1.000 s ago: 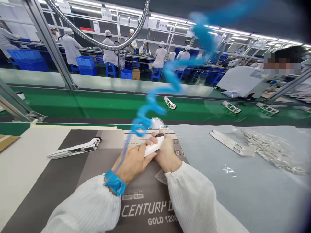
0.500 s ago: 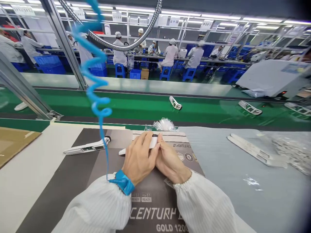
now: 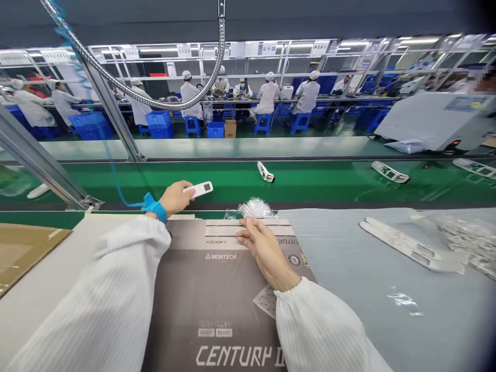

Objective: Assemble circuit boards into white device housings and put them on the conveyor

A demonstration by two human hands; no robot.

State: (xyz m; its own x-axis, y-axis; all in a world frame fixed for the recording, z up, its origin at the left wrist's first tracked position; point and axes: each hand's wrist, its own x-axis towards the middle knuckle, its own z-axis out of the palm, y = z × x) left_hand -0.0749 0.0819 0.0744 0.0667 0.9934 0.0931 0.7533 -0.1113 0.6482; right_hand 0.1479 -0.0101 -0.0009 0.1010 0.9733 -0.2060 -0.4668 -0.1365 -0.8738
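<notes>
The left hand closes around a white plastic piece, held over the green conveyor belt left of centre. The open right hand lies flat on a MONTECH carton on the table.

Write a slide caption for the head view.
Left hand holds a white plastic part over the green conveyor; right hand rests on a MONTECH carton.

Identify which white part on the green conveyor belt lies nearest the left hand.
The angled part at the middle of the belt, right of the left hand; the others lie farther along.
</notes>
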